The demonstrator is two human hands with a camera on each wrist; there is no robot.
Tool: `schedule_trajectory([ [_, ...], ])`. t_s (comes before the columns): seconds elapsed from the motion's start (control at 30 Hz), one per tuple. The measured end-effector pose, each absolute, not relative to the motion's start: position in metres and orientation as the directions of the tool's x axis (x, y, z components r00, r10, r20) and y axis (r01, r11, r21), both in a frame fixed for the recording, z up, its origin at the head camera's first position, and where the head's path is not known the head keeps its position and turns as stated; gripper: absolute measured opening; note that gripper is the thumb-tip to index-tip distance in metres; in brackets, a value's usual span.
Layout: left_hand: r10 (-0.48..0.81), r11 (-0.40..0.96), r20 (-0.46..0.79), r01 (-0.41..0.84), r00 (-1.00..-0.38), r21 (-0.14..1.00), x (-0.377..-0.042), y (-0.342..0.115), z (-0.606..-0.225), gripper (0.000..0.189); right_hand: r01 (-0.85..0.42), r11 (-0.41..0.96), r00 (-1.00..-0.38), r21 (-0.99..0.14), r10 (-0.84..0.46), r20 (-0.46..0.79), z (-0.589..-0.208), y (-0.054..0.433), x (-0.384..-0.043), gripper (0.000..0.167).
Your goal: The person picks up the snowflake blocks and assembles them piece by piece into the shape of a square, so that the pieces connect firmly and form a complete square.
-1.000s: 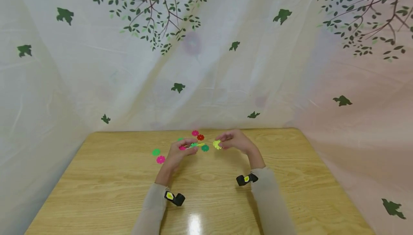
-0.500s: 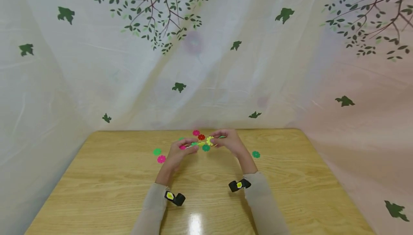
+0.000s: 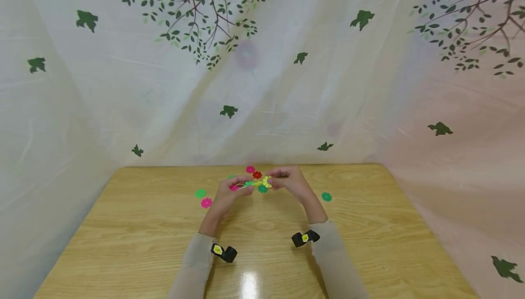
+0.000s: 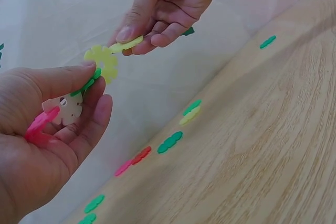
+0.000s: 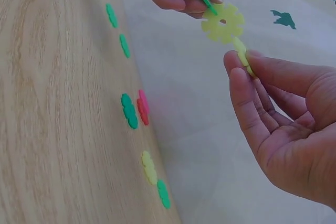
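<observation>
Gap's closing: my RH [image 5: 289, 132] is now bringing its pinched yellow disc [image 5: 242, 53] up to the chain [image 4: 86, 83] my LH [image 4: 52, 156] is gripping, prob linking.

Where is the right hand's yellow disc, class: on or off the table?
Off: the right hand pinches the yellow disc between thumb and fingers, clear of the table.
</observation>
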State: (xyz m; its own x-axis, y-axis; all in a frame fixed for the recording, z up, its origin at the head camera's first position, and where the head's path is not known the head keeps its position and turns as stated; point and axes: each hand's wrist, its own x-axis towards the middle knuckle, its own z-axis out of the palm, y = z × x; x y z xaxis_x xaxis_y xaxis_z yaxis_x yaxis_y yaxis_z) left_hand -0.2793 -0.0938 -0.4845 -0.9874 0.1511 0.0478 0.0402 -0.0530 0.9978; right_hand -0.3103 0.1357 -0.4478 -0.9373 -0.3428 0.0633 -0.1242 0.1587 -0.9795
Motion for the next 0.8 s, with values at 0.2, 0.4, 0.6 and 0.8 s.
schedule_trajectory([
  [0.2, 0.135, -0.017, 0.07, 0.069, -0.988, 0.998, -0.2814, -0.0912, -0.4874, 0.031, -0.126, 0.164, -0.93, -0.978, -0.363, 0.059, -0.4501, 0.1354, -0.3113, 0.031],
  [0.4, 0.155, -0.077, 0.067, 0.056, -0.986, 0.995, -0.283, -0.0908, -0.4874, 0.032, -0.134, 0.187, -0.932, -0.973, -0.357, 0.06, -0.452, 0.1337, -0.3124, 0.031],
  [0.6, 0.161, -0.132, 0.063, 0.042, -0.985, 0.99, -0.2819, -0.0919, -0.4856, 0.032, -0.149, 0.139, -0.93, -0.979, -0.357, 0.091, -0.4536, 0.1309, -0.3128, 0.026],
  [0.8, 0.141, -0.121, 0.056, 0.039, -0.988, 0.992, -0.2803, -0.0924, -0.483, 0.031, -0.135, 0.098, -0.935, -0.986, -0.343, 0.094, -0.4543, 0.1283, -0.312, 0.021],
])
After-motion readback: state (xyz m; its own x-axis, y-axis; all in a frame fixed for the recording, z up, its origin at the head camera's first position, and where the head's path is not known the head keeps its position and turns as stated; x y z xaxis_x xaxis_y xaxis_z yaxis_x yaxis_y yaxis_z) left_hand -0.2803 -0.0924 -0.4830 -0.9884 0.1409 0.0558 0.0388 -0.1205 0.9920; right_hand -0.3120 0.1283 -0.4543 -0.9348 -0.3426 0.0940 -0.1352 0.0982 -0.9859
